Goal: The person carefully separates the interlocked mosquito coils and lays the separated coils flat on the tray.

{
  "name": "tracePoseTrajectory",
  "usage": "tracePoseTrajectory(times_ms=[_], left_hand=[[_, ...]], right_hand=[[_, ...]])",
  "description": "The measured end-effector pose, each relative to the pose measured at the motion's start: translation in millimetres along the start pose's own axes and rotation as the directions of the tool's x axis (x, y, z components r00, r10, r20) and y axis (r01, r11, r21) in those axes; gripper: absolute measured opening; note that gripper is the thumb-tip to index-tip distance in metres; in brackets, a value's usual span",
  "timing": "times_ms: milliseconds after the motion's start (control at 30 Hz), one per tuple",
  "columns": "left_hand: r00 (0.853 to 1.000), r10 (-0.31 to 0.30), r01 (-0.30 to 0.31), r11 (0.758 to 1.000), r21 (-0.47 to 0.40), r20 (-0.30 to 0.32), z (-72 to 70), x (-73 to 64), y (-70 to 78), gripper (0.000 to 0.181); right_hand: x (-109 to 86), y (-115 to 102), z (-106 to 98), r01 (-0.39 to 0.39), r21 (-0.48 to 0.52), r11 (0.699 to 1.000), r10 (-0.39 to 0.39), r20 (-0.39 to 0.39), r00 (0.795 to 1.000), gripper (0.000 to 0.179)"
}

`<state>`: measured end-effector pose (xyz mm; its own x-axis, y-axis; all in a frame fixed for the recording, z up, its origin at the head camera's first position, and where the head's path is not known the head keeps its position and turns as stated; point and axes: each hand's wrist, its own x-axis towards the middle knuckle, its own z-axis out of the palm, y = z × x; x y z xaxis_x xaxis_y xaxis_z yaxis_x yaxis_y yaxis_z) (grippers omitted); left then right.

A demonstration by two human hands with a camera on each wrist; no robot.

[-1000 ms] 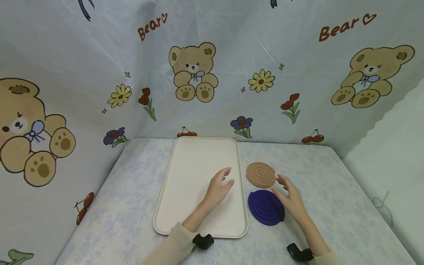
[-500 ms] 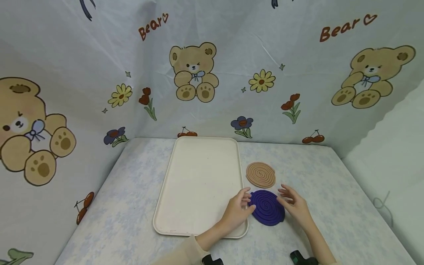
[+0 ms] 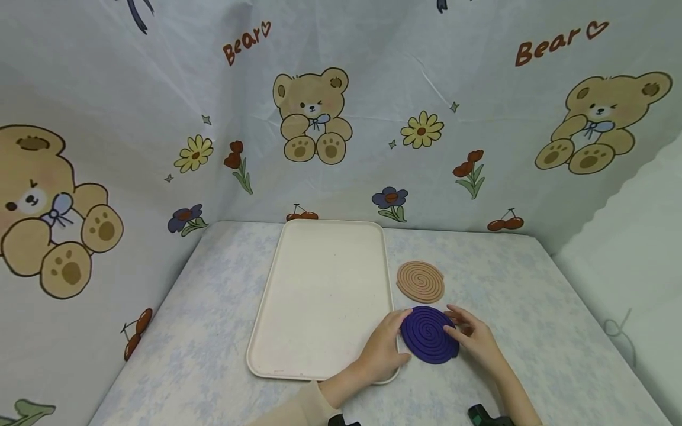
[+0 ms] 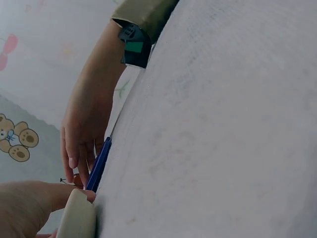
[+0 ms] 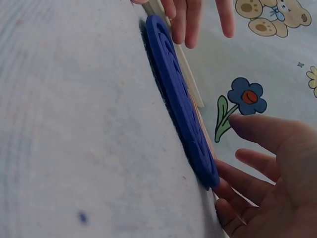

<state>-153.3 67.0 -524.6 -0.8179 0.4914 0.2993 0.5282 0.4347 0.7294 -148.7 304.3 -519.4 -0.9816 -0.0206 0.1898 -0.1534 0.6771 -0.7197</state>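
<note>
A flat dark blue spiral coil (image 3: 429, 336), which looks like a rolled-up clay rope, lies on the table just right of the tray. At its left edge is my left hand (image 3: 381, 350), reaching over the tray's right rim, with relaxed fingers close to the coil; contact is unclear. My right hand (image 3: 476, 340) is at the coil's right side. In the right wrist view, the fingers of that hand (image 5: 277, 173) reach the coil's edge (image 5: 181, 106), while the thumb stays apart from it. The coil lies flat, and neither hand grips it.
The cream rectangular tray (image 3: 325, 284) lies left of the coil. Behind the coil is a flat tan spiral coil (image 3: 420, 281). A bear-print cloth (image 3: 362, 89) hangs along the table's back and left sides.
My left hand has come from above the tray rightward and toward me to the blue coil's left edge. My right hand has moved slightly nearer me, to the coil's right edge. Both coils stay put.
</note>
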Motion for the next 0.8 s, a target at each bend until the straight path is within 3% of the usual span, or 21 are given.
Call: tracePoseTrajectory(times_ms=[167,367,500,633,800], left_hand=[[0.998,0.048,-0.050,0.998,-0.036,-0.048,4.2,1.2,-5.2,0.088],[0.998,0.041,-0.042,0.999,-0.033,-0.052,5.2,0.3,-5.7,0.086],[0.997,0.048,-0.049,0.999,-0.013,-0.061,5.1,-0.5,-6.4,0.085],[0.997,0.044,-0.043,0.999,0.018,-0.068,5.0,-0.5,-7.6,0.085],[0.998,0.029,-0.028,0.999,0.017,-0.056,4.6,0.6,-7.7,0.085]], right_hand=[[-2.1,-1.2,-0.2,0.027,0.040,0.999,-0.027,0.000,1.000,0.046],[-2.1,-2.7,-0.7,-0.001,0.049,0.999,0.000,0.029,1.000,0.046],[-1.1,-2.5,-0.8,-0.033,0.123,0.992,0.026,0.056,0.998,0.049],[1.0,-2.7,-3.2,-0.106,0.234,0.966,0.082,0.109,0.991,0.053],[2.7,-4.7,-8.7,-0.256,0.293,0.921,0.217,0.159,0.963,0.059]])
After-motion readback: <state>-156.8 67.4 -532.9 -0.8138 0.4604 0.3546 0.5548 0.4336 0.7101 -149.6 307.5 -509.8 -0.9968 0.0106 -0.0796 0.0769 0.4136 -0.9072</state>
